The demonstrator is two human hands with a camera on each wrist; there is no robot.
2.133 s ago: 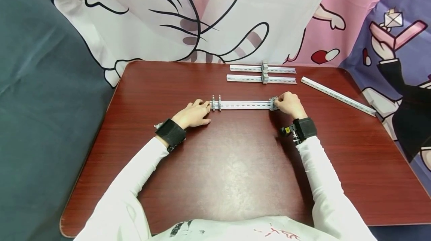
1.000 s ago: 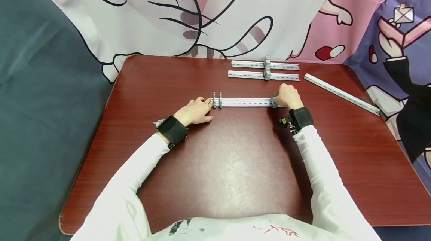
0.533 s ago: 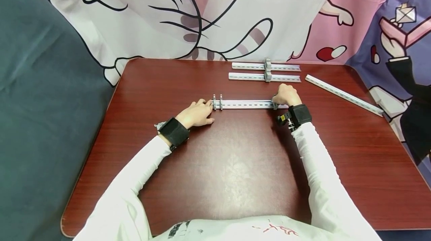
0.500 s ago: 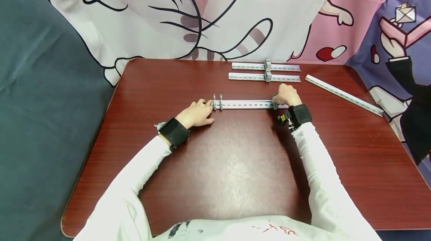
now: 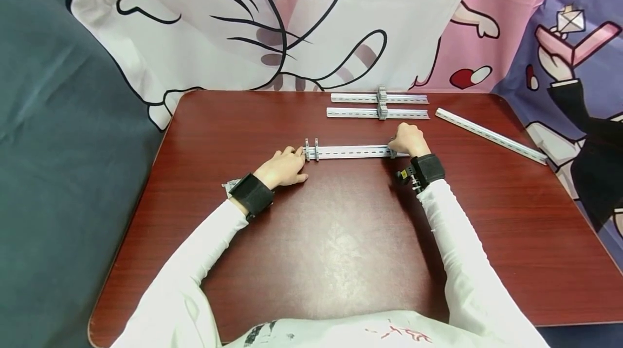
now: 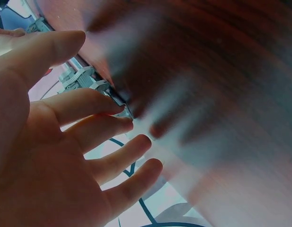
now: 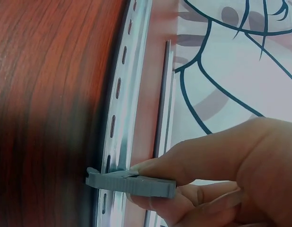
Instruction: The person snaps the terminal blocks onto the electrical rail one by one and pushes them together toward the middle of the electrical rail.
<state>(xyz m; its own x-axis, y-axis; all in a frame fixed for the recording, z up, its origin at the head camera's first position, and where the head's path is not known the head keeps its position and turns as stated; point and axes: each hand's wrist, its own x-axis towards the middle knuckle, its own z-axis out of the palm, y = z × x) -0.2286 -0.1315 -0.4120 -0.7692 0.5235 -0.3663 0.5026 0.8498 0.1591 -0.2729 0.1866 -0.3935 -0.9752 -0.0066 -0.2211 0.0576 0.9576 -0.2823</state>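
Note:
A slotted metal DIN rail [image 5: 352, 152] lies crosswise on the table. My right hand [image 5: 410, 140] pinches a grey plastic DIN rail clip [image 7: 131, 183] between thumb and fingers; the clip sits across the rail near its right end. Two thin grey clips [image 5: 312, 150] stand upright on the rail near its left end. At that left end, my left hand [image 5: 283, 168] touches the rail with its fingertips, fingers spread and only slightly bent. Its palm and fingers [image 6: 122, 153] show in the left wrist view, with the clips just beyond the index finger.
Behind the working rail lie two parallel rails [image 5: 352, 113], each carrying a grey block [image 5: 382, 111] of clips near the middle. A bare rail [image 5: 491, 135] slants toward the right edge of the brown table [image 5: 336, 261]. A printed cloth [image 5: 204, 56] hangs behind the table.
My right hand has shifted slightly left along the rail with the clip, and the rail's right end now shows past it. My left hand stays at the left end. The head view has tilted a little.

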